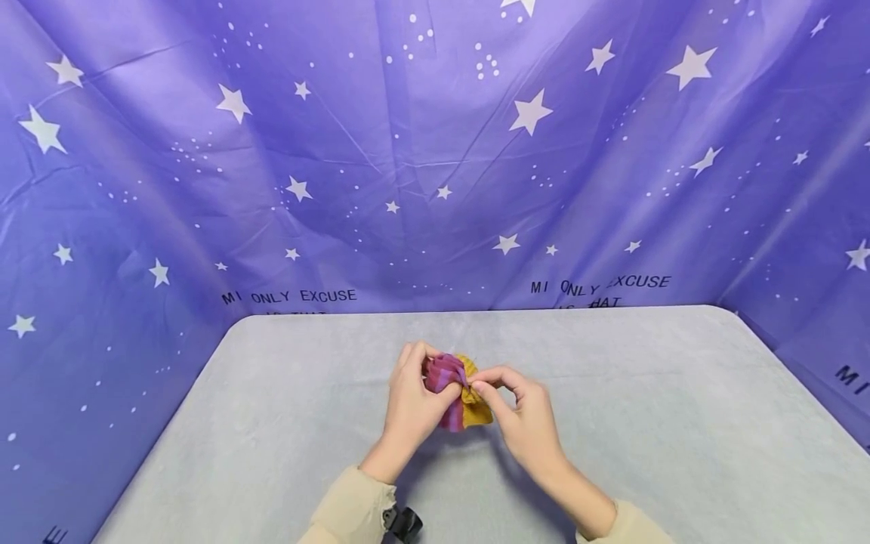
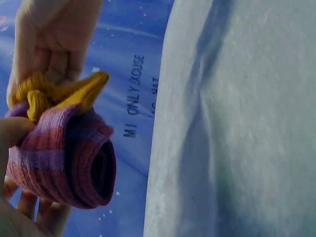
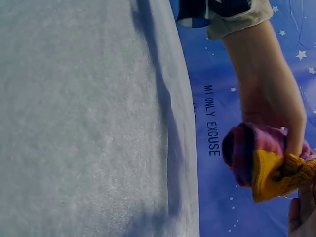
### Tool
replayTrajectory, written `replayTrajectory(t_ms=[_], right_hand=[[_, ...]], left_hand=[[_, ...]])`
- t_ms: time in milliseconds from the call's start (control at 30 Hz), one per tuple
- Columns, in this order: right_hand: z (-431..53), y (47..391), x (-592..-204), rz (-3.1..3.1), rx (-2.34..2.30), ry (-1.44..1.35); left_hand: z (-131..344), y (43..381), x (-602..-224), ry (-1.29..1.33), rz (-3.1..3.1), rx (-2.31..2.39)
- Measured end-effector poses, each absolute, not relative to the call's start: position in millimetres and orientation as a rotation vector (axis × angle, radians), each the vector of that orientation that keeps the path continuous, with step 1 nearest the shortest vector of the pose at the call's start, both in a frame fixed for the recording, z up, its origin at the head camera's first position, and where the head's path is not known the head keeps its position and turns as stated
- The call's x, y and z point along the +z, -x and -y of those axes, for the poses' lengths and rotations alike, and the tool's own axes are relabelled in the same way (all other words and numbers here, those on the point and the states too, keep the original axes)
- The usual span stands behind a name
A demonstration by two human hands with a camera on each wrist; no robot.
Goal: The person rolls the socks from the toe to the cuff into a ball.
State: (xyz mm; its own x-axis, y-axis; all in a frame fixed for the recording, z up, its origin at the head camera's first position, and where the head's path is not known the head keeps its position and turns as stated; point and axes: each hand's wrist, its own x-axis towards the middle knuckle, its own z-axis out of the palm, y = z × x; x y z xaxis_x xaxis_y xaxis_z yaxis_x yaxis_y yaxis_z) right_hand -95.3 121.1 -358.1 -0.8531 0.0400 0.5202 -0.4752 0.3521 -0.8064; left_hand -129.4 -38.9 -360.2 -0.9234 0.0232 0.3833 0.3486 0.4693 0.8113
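Note:
A rolled-up sock (image 1: 448, 374), striped purple and maroon with a mustard-yellow ribbed cuff (image 1: 478, 412), is held up in front of the body over the table. My left hand (image 1: 416, 397) grips the striped roll, thumb on the near side and fingers behind it. With thumb and index finger, my right hand (image 1: 523, 415) pinches the yellow cuff where it meets the stripes. The roll's spiral end (image 2: 101, 170) shows in the left wrist view. In the right wrist view the yellow cuff (image 3: 266, 173) is partly folded over the roll.
A pale grey cloth covers the table (image 1: 306, 393), with creases in it. Behind and beside it hangs a purple-blue curtain (image 1: 408, 151) with white stars and printed lettering. A small black device (image 1: 405, 523) is strapped at the left sleeve.

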Motion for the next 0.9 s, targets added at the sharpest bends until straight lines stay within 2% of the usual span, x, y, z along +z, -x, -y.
replayTrajectory(t_ms=[433,633,900], right_hand=[[-116,91,-364,2.183,1.229,-0.495],[-111,83,-365,2.302,1.108,-0.452],[-108,82,-365,2.245,0.911,-0.654]], left_hand=[[48,126,-350,0.101,2.431,-1.844],[49,125,-355,0.054,2.351,-2.079],[45,128,-362,0.012,2.270,-2.273]])
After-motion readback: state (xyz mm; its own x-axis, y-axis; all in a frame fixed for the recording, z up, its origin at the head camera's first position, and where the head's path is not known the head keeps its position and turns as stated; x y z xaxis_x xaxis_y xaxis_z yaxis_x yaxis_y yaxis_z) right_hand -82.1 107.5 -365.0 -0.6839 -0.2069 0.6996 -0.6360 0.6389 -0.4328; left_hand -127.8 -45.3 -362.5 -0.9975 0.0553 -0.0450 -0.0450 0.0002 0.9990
